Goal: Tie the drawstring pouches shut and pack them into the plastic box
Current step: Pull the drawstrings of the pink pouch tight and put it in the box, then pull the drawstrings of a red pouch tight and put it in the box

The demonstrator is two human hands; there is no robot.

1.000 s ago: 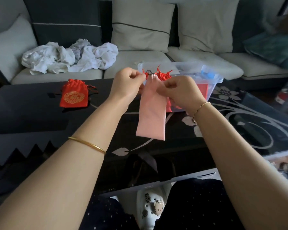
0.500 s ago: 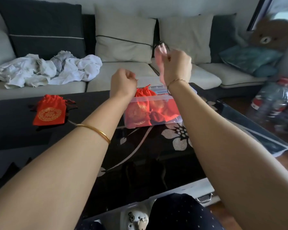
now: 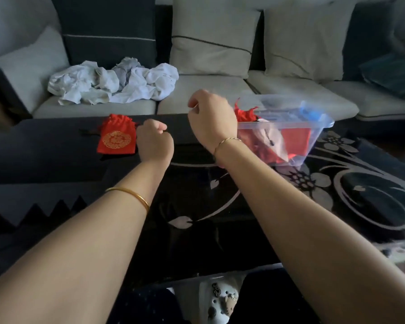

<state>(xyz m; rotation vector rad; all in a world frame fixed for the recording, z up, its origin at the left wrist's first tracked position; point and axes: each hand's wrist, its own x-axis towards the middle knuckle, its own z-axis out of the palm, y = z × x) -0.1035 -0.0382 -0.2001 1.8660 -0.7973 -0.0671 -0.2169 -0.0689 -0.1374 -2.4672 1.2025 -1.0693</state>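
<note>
Shows left hand [image 3: 154, 141] and right hand [image 3: 212, 120] curled above the dark counter [image 3: 45, 148], nothing visibly held, with the red pouch [image 3: 116, 136] just left of the left hand, neck pointing away, and the plastic box [image 3: 313, 127] of packed pouches [image 3: 246, 114] just right of the right hand.

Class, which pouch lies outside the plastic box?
The red pouch with the gold emblem, on the dark table beside the left hand; the other red ones and the pink one sit inside the plastic box.

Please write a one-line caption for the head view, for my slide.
Left hand and right hand curled above a black table; one red drawstring pouch lies outside the plastic box.
</note>
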